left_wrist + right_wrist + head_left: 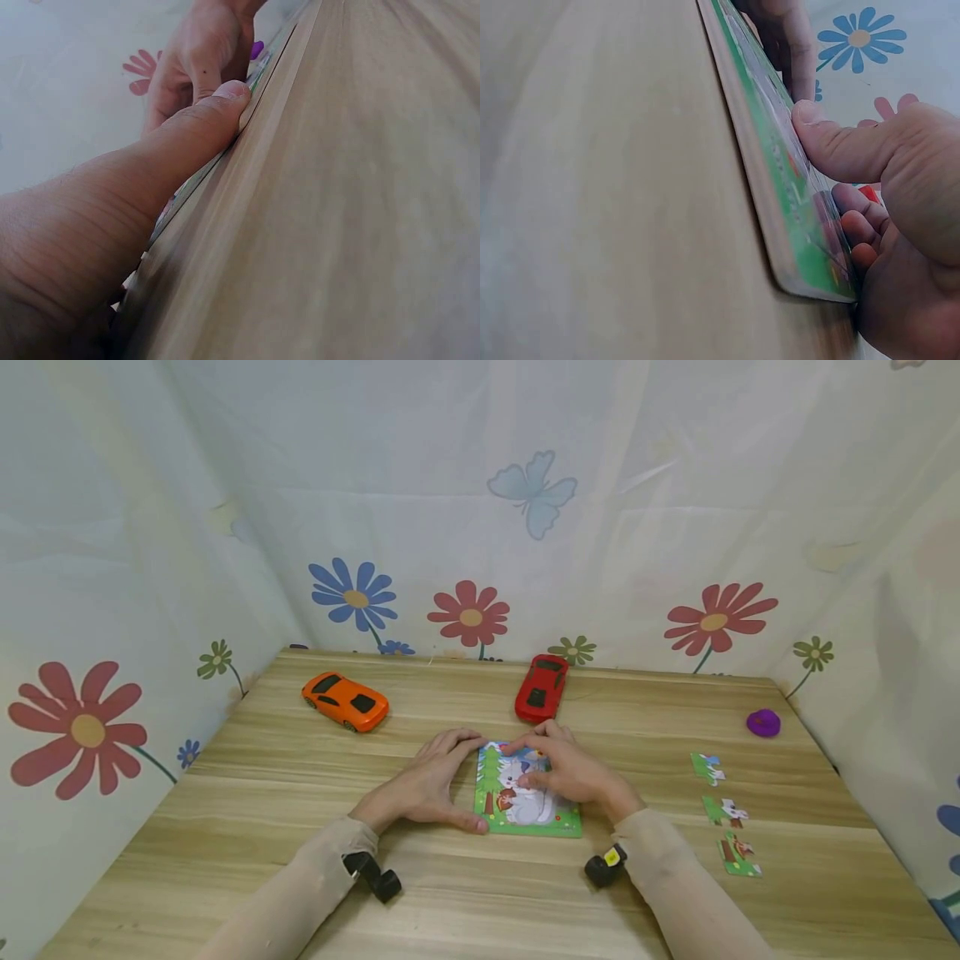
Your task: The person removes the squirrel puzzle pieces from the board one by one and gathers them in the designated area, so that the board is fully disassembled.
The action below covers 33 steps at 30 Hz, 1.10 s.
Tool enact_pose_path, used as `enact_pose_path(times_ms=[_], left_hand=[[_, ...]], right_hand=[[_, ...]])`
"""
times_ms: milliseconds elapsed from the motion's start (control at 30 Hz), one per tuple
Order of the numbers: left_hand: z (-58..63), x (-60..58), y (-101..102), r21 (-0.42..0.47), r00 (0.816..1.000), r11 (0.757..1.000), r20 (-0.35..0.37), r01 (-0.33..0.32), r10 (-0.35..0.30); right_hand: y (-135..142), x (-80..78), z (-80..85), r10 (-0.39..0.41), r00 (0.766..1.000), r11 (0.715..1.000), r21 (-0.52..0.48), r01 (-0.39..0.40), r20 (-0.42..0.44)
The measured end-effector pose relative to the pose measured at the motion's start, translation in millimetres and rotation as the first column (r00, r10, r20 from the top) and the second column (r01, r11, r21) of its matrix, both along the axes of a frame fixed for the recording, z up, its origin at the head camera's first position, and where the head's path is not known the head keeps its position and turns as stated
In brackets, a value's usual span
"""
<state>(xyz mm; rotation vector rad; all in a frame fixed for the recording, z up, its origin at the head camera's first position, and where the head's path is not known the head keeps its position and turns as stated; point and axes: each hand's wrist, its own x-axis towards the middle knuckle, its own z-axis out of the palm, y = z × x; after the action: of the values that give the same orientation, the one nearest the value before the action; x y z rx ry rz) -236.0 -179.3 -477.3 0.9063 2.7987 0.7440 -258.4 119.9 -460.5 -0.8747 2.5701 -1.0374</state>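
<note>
A jigsaw puzzle board (525,817) with a white animal, a green tree and a green border lies flat on the table. My left hand (423,785) spans its left side, the thumb touching the lower left corner and the fingertips by the upper left corner. Over the upper right part of the picture rests my right hand (573,768), thumb and fingertips on the surface. In the right wrist view, the right thumb (836,146) presses on the board (802,247) and the other fingers bend beyond it. Part of the picture is hidden under this hand.
Three loose puzzle pieces lie in a column right of the board: an upper piece (707,768), a middle piece (725,811) and a lower piece (738,853). Behind are an orange toy car (347,700), a red toy car (542,687) and a purple object (763,722). A flowered curtain (420,527) surrounds the table.
</note>
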Motion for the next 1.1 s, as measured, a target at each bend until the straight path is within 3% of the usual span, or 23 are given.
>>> enact_pose_path(times_ms=[533, 800, 1100], left_hand=[[-1.2, -0.4, -0.1, 0.003, 1.0, 1.0, 0.006, -0.004, 0.004], [-1.6, 0.0, -0.9, 0.003, 1.0, 1.0, 0.009, -0.008, 0.008], [-1.8, -0.5, -0.5, 0.002, 1.0, 1.0, 0.007, -0.007, 0.007]], right_hand=[[-7.2, 0.4, 3.6, -0.028, 0.999, 0.998, 0.056, 0.029, -0.023], [-6.5, 0.8, 5.1, -0.019, 1.0, 1.0, 0.022, 0.019, 0.001], [-5.2, -2.6, 1.5, -0.075, 0.997, 0.996, -0.038, 0.075, 0.003]])
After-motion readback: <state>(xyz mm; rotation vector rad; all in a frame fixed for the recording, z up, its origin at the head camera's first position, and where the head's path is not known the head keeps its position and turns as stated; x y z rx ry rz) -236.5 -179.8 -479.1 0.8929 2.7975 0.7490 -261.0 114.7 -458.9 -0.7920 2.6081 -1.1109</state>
